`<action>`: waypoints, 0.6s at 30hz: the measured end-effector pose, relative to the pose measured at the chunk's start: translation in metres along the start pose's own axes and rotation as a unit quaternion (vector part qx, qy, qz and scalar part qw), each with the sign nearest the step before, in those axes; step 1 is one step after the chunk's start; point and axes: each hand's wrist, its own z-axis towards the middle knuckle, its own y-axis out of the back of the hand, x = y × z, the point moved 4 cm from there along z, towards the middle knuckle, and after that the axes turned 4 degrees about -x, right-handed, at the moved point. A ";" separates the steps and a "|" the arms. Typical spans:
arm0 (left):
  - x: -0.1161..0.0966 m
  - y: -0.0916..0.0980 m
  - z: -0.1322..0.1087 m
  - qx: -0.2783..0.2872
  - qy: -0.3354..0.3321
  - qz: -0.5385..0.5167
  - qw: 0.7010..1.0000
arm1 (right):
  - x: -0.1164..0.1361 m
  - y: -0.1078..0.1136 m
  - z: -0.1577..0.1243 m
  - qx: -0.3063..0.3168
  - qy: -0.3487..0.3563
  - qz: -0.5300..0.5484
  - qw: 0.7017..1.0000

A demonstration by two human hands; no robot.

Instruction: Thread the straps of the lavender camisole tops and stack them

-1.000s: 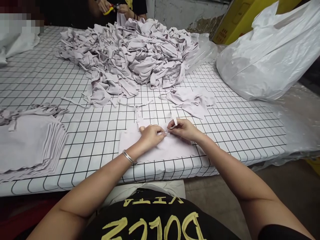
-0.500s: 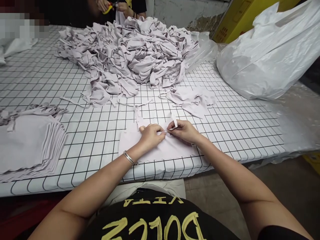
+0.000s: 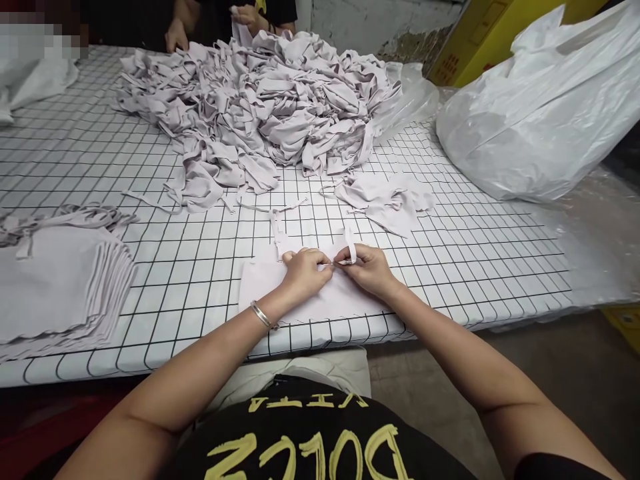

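Biggest thing first: our counter point(image 3: 480, 260), covered in white with a black grid. A big pile of pale mauve fabric pieces point(image 3: 280, 107) is heaped across its far side, all tangled together. Right of that sits a bulging white plastic bag point(image 3: 525, 133), and behind it a yellow box point(image 3: 463, 43) with reddish characters we can't make out. We're in a black shirt point(image 3: 320, 420) with yellow lettering, upside down from up here, that looks like "DOLCE VITA". Over on our left there's a neat stack of cloth point(image 3: 50, 280), while a crumpled piece point(image 3: 383, 200) lies near the pile. The pale pink cloth point(image 3: 310, 308) we're on is spread flat at the near edge of the counter, right under our hands. Left hand point(image 3: 303, 275) has a bit of it pinched between thumb and finger; right hand point(image 3: 369, 270), just beside it, is gripping a narrow strap point(image 3: 350, 237) that loops up over the fingers. Across the pile, a co-worker's hand point(image 3: 250, 20) holds some fabric. Smallest item: the silver bracelet point(image 3: 261, 313) on our left wrist.
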 end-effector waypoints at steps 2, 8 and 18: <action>0.000 0.000 0.000 0.002 0.002 0.002 1.000 | 0.001 -0.002 -0.001 -0.012 -0.020 0.019 1.000; 0.000 0.000 0.000 -0.001 0.011 -0.007 1.000 | -0.003 -0.010 -0.001 -0.045 -0.093 0.119 0.987; 0.002 0.001 0.000 -0.005 0.006 -0.032 0.999 | -0.004 -0.008 0.006 0.015 -0.153 0.213 0.965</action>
